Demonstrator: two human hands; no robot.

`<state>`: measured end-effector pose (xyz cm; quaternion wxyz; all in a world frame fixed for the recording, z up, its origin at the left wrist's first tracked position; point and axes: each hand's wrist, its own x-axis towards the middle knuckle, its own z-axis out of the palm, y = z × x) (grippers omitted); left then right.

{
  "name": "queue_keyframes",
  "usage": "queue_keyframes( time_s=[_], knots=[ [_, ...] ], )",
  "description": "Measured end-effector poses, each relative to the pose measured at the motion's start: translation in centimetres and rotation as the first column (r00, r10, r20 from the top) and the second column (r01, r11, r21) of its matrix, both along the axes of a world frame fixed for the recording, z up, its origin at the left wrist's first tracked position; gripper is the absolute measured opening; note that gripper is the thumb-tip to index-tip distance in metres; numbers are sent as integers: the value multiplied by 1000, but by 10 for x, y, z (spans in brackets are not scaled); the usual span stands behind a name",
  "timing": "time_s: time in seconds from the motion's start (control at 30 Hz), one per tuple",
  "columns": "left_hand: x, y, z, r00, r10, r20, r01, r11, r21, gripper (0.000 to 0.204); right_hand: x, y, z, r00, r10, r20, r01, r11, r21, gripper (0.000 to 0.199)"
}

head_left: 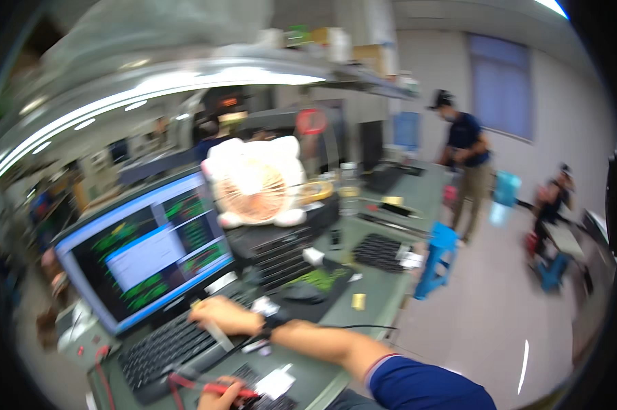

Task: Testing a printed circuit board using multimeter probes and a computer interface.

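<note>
My right hand (225, 316), with a dark watch on its wrist, reaches across from the right above the black keyboard (168, 350). Its fingers are drawn together at a small yellowish bit; a pale narrow strip shows below the hand, and I cannot make out what it holds. At the lower edge my left hand (220, 396), partly cut off, grips a red pen-like test probe (221, 389). Beside that probe lie a white paper piece (276, 383) and dark flat parts, blurred. Behind the keyboard stands a lit monitor (148, 253) with green patterns and a pale window.
A pink-and-white fan (254, 181) stands on a black case (278, 256). A mouse (304, 292) and second keyboard (379, 253) lie to the right on the green bench (336, 369). Past a blue stool (437, 260), one person (467, 147) stands and another (553, 198) sits. Red leads (103, 376) hang at left.
</note>
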<state>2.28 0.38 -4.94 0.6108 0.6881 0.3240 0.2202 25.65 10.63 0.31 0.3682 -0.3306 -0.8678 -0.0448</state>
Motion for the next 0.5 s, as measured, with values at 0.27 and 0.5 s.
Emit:
queue_keyframes(
  time_s=[0.27, 0.5],
  knots=[
    [20, -47, 66, 999, 14, 41, -14, 1000, -14, 23, -12, -5, -27, 982, -177, -65, 174, 983, -60, 15],
    [21, -49, 73, 1000, 25, 16, -25, 999, -39, 21, -12, 0, -32, 978, -194, -74, 186, 978, -99, 16]
  ],
)
